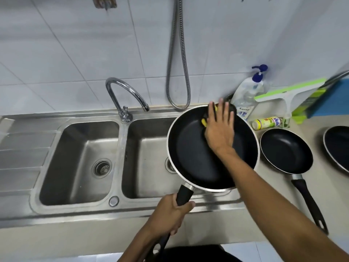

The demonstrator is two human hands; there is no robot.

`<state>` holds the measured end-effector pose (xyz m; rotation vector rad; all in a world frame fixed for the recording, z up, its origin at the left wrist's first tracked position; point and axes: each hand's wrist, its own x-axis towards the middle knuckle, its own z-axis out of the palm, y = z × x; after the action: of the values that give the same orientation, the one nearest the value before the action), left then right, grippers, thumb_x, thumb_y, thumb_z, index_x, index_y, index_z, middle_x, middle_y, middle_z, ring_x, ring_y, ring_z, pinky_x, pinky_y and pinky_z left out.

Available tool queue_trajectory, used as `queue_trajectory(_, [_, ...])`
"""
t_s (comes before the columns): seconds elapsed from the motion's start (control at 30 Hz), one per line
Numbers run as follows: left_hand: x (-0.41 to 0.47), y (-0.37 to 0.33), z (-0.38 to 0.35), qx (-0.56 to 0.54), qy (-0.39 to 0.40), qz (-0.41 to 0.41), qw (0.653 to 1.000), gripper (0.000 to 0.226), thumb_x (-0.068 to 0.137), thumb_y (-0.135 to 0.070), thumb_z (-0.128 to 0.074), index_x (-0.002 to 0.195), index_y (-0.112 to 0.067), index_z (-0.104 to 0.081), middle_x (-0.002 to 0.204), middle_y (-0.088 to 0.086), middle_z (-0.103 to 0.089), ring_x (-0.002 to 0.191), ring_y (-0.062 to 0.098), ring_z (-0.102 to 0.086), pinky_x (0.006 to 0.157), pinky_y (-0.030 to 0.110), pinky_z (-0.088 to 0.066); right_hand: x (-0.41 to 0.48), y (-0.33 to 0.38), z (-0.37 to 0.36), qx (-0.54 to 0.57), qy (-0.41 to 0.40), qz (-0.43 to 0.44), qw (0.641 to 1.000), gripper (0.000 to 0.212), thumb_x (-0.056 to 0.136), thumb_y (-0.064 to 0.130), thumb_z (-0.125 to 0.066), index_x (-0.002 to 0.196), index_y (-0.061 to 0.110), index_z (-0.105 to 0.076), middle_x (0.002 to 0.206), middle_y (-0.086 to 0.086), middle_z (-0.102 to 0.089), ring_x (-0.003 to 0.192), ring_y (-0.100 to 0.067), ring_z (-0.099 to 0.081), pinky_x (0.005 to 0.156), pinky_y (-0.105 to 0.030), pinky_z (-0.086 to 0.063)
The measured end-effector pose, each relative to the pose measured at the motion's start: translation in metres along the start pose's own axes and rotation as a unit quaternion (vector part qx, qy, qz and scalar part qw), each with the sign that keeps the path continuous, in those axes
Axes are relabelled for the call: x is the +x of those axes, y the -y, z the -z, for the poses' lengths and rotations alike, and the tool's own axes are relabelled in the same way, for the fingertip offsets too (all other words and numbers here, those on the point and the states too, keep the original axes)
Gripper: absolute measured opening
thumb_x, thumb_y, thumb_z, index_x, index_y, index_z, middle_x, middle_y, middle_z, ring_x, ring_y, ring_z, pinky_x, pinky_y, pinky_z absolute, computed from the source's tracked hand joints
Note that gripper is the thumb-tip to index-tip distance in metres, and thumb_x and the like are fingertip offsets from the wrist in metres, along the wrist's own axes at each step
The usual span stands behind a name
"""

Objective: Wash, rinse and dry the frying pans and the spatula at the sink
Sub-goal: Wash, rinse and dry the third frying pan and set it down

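A large black frying pan (pixel 190 148) with a pale rim hangs over the right basin of the steel sink (pixel 120 205). My left hand (pixel 170 214) grips its black handle near the sink's front edge. My right hand (pixel 220 127) lies flat inside the pan at its far side, fingers straight, pressing a yellow sponge (pixel 204 121) against the dark surface. Most of the sponge is hidden under my palm. A smaller black pan (pixel 285 150) rests on the counter to the right, handle toward me. A third pan (pixel 338 146) is cut off by the right edge. No spatula is in sight.
The chrome tap (pixel 124 95) stands between the two basins, with no water running. A metal hose (pixel 177 53) hangs on the tiled wall. A pump soap bottle (pixel 247 93), a yellow-green bottle (pixel 268 122) lying on its side and a green-edged squeegee (pixel 290 93) crowd the back right counter.
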<state>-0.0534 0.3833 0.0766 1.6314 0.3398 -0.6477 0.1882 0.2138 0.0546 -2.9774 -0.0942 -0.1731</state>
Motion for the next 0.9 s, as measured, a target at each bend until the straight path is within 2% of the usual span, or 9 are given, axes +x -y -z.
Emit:
queue_trajectory(0.07, [-0.003, 0.001, 0.003, -0.017, 0.001, 0.003, 1.000, 0.028, 0.095, -0.028, -0.071, 0.089, -0.012, -0.049, 0.051, 0.006, -0.037, 0.035, 0.017, -0.029, 0.039, 0.023, -0.024, -0.016, -0.034, 0.004, -0.026, 0.012, 0.019, 0.999, 0.062, 0.102, 0.034, -0.018, 0.160, 0.012, -0.023, 0.167, -0.018, -0.014, 0.155, -0.037, -0.013, 0.124, -0.053, -0.013])
queue_trajectory(0.2, [-0.001, 0.002, 0.009, -0.002, -0.019, 0.010, 1.000, 0.033, 0.095, -0.032, -0.071, 0.087, -0.013, -0.045, 0.051, 0.006, -0.042, 0.037, 0.018, -0.032, 0.041, 0.024, -0.026, -0.107, -0.056, 0.002, 0.010, 0.130, 0.084, 0.988, 0.067, 0.102, 0.041, -0.014, 0.155, 0.007, -0.035, 0.162, -0.018, -0.029, 0.148, -0.040, -0.032, 0.115, -0.056, -0.034])
queue_trajectory(0.27, [0.000, 0.003, 0.012, 0.030, -0.015, 0.009, 0.999, 0.034, 0.094, -0.034, -0.070, 0.086, -0.011, -0.047, 0.050, 0.008, -0.043, 0.036, 0.020, -0.035, 0.042, 0.026, -0.028, -0.150, -0.028, 0.006, 0.094, 0.199, 0.140, 0.965, 0.078, 0.100, 0.059, 0.002, 0.160, 0.016, -0.022, 0.168, -0.005, -0.009, 0.155, -0.028, -0.014, 0.121, -0.050, -0.024])
queue_trajectory(0.33, [-0.002, 0.001, 0.008, 0.083, -0.003, 0.002, 0.997, 0.034, 0.093, -0.034, -0.066, 0.083, -0.007, -0.049, 0.047, 0.008, -0.048, 0.036, 0.023, -0.040, 0.045, 0.030, -0.032, -0.162, 0.017, 0.019, 0.221, 0.242, 0.161, 0.931, 0.068, 0.101, 0.058, -0.001, 0.161, 0.028, -0.006, 0.165, 0.013, 0.012, 0.153, -0.007, 0.012, 0.127, -0.032, -0.004])
queue_trajectory(0.43, [-0.008, -0.003, -0.008, 0.128, -0.008, 0.004, 0.992, 0.024, 0.088, -0.034, -0.065, 0.081, -0.016, -0.051, 0.049, 0.001, -0.051, 0.038, 0.024, -0.044, 0.044, 0.028, -0.035, -0.124, 0.070, 0.023, 0.352, 0.151, 0.138, 0.913, 0.056, 0.111, 0.037, -0.023, 0.162, 0.028, -0.001, 0.168, 0.013, 0.011, 0.153, -0.002, 0.014, 0.123, -0.020, 0.004])
queue_trajectory(0.6, [-0.008, -0.012, -0.022, 0.097, -0.027, -0.009, 0.995, 0.032, 0.092, -0.033, -0.068, 0.085, -0.007, -0.051, 0.048, 0.002, -0.046, 0.034, 0.019, -0.040, 0.040, 0.023, -0.032, -0.009, 0.030, 0.003, 0.098, -0.040, 0.040, 0.994, 0.060, 0.108, 0.029, -0.031, 0.162, 0.016, -0.009, 0.170, -0.010, -0.004, 0.156, -0.031, -0.005, 0.125, -0.051, -0.015])
queue_trajectory(0.77, [-0.003, -0.014, -0.007, 0.057, -0.079, -0.018, 0.995, 0.029, 0.095, -0.030, -0.069, 0.082, -0.014, -0.049, 0.045, 0.002, -0.046, 0.033, 0.020, -0.037, 0.041, 0.025, -0.031, -0.013, -0.056, 0.011, -0.032, 0.019, 0.122, 0.992, 0.068, 0.095, 0.022, -0.041, 0.160, 0.014, -0.023, 0.167, -0.013, -0.018, 0.154, -0.032, -0.018, 0.123, -0.048, -0.019])
queue_trajectory(0.83, [0.001, -0.011, -0.001, 0.051, -0.094, -0.014, 0.994, 0.027, 0.096, -0.031, -0.069, 0.084, -0.014, -0.051, 0.047, 0.003, -0.046, 0.035, 0.021, -0.038, 0.041, 0.026, -0.033, -0.058, -0.063, 0.011, 0.002, 0.088, 0.140, 0.986, 0.062, 0.097, 0.024, -0.038, 0.157, 0.013, -0.031, 0.164, -0.014, -0.028, 0.151, -0.034, -0.029, 0.120, -0.049, -0.027])
queue_trajectory(0.9, [0.005, -0.010, 0.000, 0.056, -0.095, -0.014, 0.994, 0.026, 0.096, -0.030, -0.068, 0.084, -0.015, -0.050, 0.047, 0.005, -0.046, 0.035, 0.022, -0.039, 0.041, 0.026, -0.033, -0.113, -0.042, 0.014, 0.102, 0.164, 0.138, 0.971, 0.056, 0.105, 0.031, -0.026, 0.159, 0.018, -0.027, 0.167, -0.006, -0.020, 0.154, -0.025, -0.020, 0.123, -0.044, -0.024])
